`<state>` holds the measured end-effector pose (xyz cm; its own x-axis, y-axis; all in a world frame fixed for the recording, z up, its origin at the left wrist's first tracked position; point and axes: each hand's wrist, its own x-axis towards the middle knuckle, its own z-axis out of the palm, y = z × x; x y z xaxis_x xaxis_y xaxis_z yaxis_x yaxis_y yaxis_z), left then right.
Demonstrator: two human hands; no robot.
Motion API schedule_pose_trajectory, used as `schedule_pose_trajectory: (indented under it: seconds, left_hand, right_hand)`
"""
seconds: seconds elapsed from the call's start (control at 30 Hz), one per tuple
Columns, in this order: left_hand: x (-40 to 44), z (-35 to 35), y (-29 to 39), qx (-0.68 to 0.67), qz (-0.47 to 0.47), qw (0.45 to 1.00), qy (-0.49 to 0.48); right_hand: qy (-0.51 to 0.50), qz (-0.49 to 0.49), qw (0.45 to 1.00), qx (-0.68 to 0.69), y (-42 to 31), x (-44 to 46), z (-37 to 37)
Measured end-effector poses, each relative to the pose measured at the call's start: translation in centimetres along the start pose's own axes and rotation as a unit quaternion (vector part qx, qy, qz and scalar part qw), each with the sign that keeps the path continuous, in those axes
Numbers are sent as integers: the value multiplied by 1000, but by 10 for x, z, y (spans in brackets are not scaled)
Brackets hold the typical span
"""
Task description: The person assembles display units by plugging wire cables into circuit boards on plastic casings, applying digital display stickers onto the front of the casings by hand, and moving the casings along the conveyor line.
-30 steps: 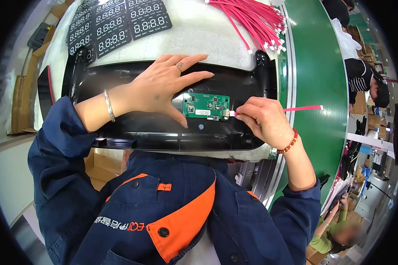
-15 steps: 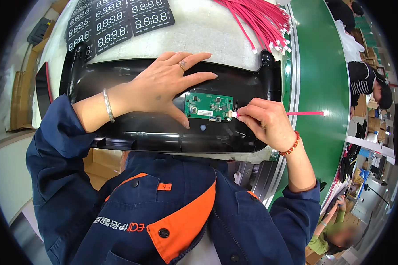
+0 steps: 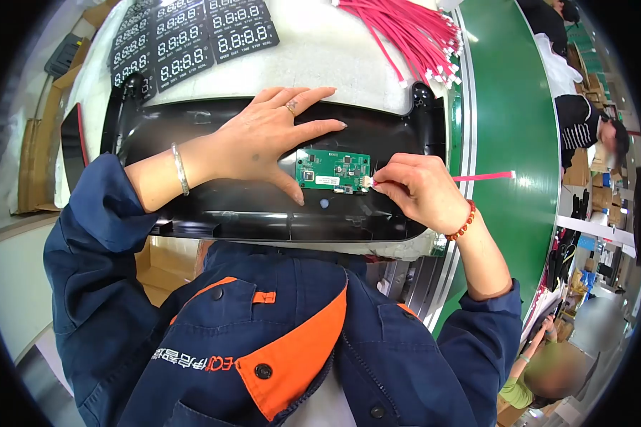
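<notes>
A black plastic housing (image 3: 242,206) lies across the work surface in front of me. On it sits a green circuit board (image 3: 332,162) with a white label and a white socket at its right edge. My left hand (image 3: 267,139) is spread over the housing, its thumb beside the board's left edge. The fingers of my right hand (image 3: 420,186) pinch a pink cable (image 3: 484,176) by its plug end, right at the board's socket. The cable's other end, with a white connector, sticks out to the right. My fingertips partly hide the plug, so its seating cannot be made out.
Display panels (image 3: 185,50) with printed digits lie at the back left. A bundle of pink cables (image 3: 413,35) with white connectors is at the back right. Beyond the surface's right edge runs a green belt (image 3: 509,107). A co-worker in green (image 3: 523,384) is at the far right.
The housing, board and both hands appear shifted slightly in view. My right hand still pinches the cable at the socket, and its free end has swung up a little.
</notes>
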<state>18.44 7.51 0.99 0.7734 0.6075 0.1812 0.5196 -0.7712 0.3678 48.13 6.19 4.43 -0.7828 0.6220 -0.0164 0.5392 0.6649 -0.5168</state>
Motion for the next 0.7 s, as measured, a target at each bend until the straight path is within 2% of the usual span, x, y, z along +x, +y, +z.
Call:
schedule_pose_trajectory:
  seconds: [0.03,0.13,0.2,0.3,0.43,0.5,0.57,0.63,0.67,0.7]
  left_hand:
    - [0,-4,-1,-8,1,1000,-1]
    - [1,-27,-1,21,35,999,6]
    - [-5,-47,1,38,50,998,4]
    - [-28,-79,14,-64,-55,994,-62]
    - [-60,-88,52,-27,-3,996,-81]
    - [-65,-95,73,46,-6,989,-138]
    - [-69,-111,84,89,3,993,-77]
    - [-74,-139,101,145,9,988,47]
    - [-79,-152,109,156,35,985,60]
    - [-85,-164,116,145,13,978,150]
  right_hand:
    - [6,-3,1000,-5,-7,1,-3]
    - [183,18,975,-126,-49,-1,-3]
    - [194,-14,975,-108,-63,-11,13]
    - [214,-49,971,-95,-82,-16,44]
    - [259,-77,954,-133,-78,-19,82]
    - [273,-93,949,-126,-75,-24,87]
    - [302,-95,940,-127,-82,-26,71]
    - [338,-98,919,-176,-87,-29,35]
    - [345,-99,915,-187,-93,-34,16]
    - [349,-99,912,-191,-101,-39,1]
